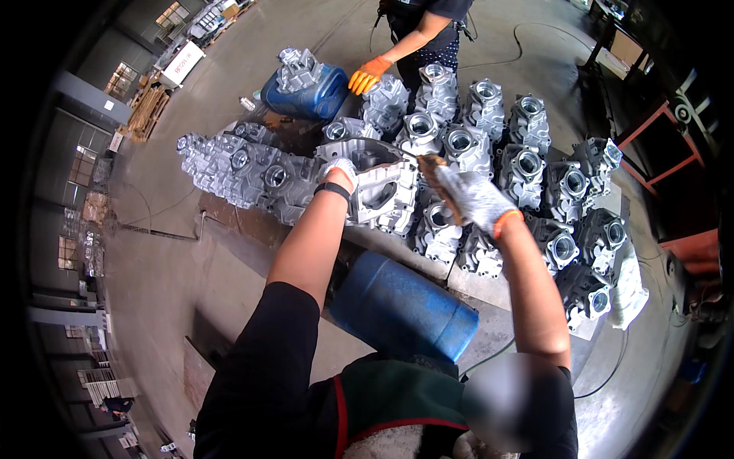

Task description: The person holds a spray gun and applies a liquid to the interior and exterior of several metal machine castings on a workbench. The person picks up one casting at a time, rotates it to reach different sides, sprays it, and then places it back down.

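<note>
Nearest, a blue drum [401,310] lies on its side under the person's arms, with a low platform [489,287] just beyond it that keeps the castings off the floor. The left hand [340,172], gloved, is closed over the top edge of a large grey metal housing [378,187], apparently to steady it. The right hand [470,195], also gloved, is wrapped around the handle of a tool [432,164] (a brush or scraper, too blurred to tell) whose tip meets the housing's rim. The housing stands upright at the platform's near left, touching a row of similar castings [527,168] packed close together. Farther off, a second blue drum [310,96] carries 1 casting on top, and a co-worker's orange-gloved hand [367,75] rests beside it.
</note>
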The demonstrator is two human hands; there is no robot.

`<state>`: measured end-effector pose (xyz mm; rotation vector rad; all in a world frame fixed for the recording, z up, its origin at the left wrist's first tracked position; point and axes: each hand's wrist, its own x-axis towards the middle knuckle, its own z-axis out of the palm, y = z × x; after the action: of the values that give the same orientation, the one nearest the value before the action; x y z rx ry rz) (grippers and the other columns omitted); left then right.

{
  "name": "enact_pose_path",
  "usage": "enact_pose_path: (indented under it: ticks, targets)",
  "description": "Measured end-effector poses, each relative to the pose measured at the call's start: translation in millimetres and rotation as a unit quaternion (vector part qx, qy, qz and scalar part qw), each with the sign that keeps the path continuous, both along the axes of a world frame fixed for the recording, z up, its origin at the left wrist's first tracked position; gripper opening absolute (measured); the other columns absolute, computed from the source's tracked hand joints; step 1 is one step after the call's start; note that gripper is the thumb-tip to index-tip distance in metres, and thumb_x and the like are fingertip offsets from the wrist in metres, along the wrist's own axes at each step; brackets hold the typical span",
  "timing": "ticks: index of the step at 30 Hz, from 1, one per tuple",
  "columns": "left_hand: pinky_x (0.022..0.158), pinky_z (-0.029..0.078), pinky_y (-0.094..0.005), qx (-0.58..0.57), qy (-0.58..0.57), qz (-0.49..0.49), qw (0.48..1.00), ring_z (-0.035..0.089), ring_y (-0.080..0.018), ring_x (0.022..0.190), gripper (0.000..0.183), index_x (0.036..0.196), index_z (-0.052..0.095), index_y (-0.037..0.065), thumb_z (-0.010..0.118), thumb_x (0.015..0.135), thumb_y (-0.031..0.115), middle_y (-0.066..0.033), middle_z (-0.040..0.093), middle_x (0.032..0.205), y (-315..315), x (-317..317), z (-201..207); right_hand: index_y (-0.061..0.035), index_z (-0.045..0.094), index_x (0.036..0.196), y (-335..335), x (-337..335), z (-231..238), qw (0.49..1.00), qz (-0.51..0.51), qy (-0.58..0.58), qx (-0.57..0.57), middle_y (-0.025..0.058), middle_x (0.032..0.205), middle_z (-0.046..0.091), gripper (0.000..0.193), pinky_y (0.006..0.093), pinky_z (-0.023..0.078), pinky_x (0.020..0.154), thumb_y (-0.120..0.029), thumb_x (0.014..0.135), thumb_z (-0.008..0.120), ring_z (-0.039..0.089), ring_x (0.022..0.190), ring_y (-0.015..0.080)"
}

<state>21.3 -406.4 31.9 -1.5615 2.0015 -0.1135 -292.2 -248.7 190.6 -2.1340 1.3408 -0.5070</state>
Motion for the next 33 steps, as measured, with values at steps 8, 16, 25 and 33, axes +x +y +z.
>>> enact_pose_path:
  ticks: [8, 16, 25, 33]
  targets:
    - [0.071, 0.05, -0.0511, 0.01, -0.074, -0.035, 0.997, 0.063, -0.0285, 0.098, 0.026, 0.095, 0.072, 0.015, 0.051, 0.083, 0.025, -0.0062, 0.067, 0.105, 8.4, -11.7, 1.5, 0.0045, 0.058, 0.07, 29.8, -44.6, 21.1, 0.992, -0.097, -0.001, 0.076, 0.0111, 0.055, 0.056, 0.064, 0.0324, 0.044, 0.046, -0.051, 0.094, 0.038, 0.058, 0.05, 0.0184]
    - [0.068, 0.05, -0.0424, -0.068, 0.219, 0.087, 0.969, 0.062, -0.0247, 0.087, 0.022, 0.092, 0.069, 0.011, 0.055, 0.077, 0.019, -0.0071, 0.066, 0.094, 25.7, -5.5, 18.3, 0.0035, 0.058, 0.101, 139.2, -32.9, -1.4, 0.907, -0.265, -0.213, 0.248, 0.0075, 0.074, 0.059, 0.057, 0.029, 0.043, 0.061, -0.051, 0.094, 0.041, 0.05, 0.064, 0.0151]
    - [0.058, 0.048, -0.0355, 0.089, 0.78, 0.421, 0.453, 0.057, -0.0192, 0.067, 0.033, 0.101, 0.06, 0.005, 0.056, 0.069, 0.002, -0.0057, 0.06, 0.078, 146.0, 9.6, 79.3, -0.003, 0.046, 0.126, 287.1, -48.1, -18.9, 0.611, -0.325, -0.616, 0.376, 0.0154, 0.102, 0.06, 0.06, 0.0408, 0.053, 0.072, -0.051, 0.09, 0.049, 0.063, 0.082, 0.0251]
    - [0.052, 0.048, -0.0293, 0.134, 0.772, 0.42, 0.457, 0.057, -0.0172, 0.062, 0.051, 0.113, 0.051, -0.001, 0.054, 0.064, -0.01, -0.0071, 0.058, 0.073, 236.6, 1.1, 101.5, -0.004, 0.045, 0.125, 362.8, -20.7, -20.6, 0.538, -0.416, -0.665, 0.309, 0.0136, 0.102, 0.057, 0.061, 0.0443, 0.049, 0.082, -0.054, 0.091, 0.044, 0.059, 0.089, 0.0271]
